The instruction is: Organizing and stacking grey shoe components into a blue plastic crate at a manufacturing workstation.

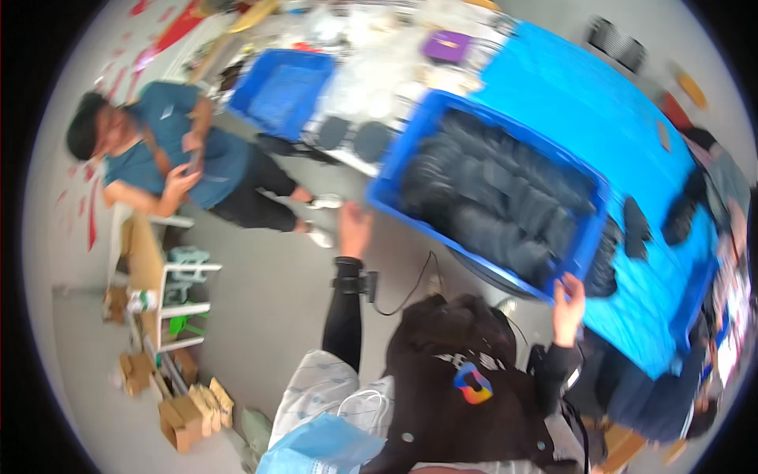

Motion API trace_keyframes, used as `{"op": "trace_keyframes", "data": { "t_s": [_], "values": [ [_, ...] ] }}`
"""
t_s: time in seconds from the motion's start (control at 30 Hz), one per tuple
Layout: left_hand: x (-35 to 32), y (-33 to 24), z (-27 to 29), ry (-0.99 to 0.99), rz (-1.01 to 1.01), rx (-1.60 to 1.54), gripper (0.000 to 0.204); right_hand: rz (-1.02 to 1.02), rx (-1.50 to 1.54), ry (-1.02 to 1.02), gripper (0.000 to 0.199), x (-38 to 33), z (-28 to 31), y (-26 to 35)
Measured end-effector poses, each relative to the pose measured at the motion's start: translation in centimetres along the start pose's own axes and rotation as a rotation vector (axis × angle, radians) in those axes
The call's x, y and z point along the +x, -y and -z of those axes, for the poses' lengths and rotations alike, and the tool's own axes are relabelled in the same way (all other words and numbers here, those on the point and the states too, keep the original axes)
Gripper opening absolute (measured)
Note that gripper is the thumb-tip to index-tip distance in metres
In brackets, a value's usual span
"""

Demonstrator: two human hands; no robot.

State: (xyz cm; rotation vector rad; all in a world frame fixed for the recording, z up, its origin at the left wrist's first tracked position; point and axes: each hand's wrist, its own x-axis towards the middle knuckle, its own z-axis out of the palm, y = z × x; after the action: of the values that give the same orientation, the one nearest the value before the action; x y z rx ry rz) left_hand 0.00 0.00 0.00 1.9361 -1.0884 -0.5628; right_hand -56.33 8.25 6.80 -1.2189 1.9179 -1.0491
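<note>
A blue plastic crate (493, 274) sits tilted across the view, filled with rows of dark, padded-looking items (497, 189) whose exact kind I cannot make out. My right hand (568, 312) is at its near right corner, fingers closed over the rim. My left hand (354, 231) is raised just left of the crate's left corner, apart from it. Its fingers look spread with nothing in them, though they are somewhat blurred. A dark band with a small device circles my left wrist.
A bright blue sheet (553, 75) covers the table beyond, with dark shoe-like items (634, 229) on it. Another blue crate (280, 95) stands at the far left by a cluttered white table. A person (189, 154) sits at left near a white shelf (162, 276); cardboard boxes (180, 423) lie below.
</note>
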Motion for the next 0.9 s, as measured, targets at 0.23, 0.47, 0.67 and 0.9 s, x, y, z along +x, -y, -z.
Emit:
{"op": "trace_keyframes", "data": {
  "t_s": [0.23, 0.47, 0.67, 0.9],
  "values": [
    [9.0, 0.7, 6.2, -0.088, 0.045, 0.010, 0.063, 0.089, 0.327, 0.261, 0.025, -0.6, -11.5, 8.2],
    [19.8, 5.9, 9.2, -0.075, -0.002, 0.179, 0.066, 0.060, 0.305, 0.444, 0.020, 0.3, -18.8, 13.1],
    [31.8, 13.1, 7.6, 0.030, 0.200, 0.238, 0.083, -0.289, 0.643, 0.688, 0.031, 0.4, -26.8, 24.2],
    [50.1, 18.7, 5.7, 0.271, 0.172, 0.138, 0.089, 0.001, 0.170, 0.565, 0.074, 7.2, -56.6, 32.4]
  ]
}}
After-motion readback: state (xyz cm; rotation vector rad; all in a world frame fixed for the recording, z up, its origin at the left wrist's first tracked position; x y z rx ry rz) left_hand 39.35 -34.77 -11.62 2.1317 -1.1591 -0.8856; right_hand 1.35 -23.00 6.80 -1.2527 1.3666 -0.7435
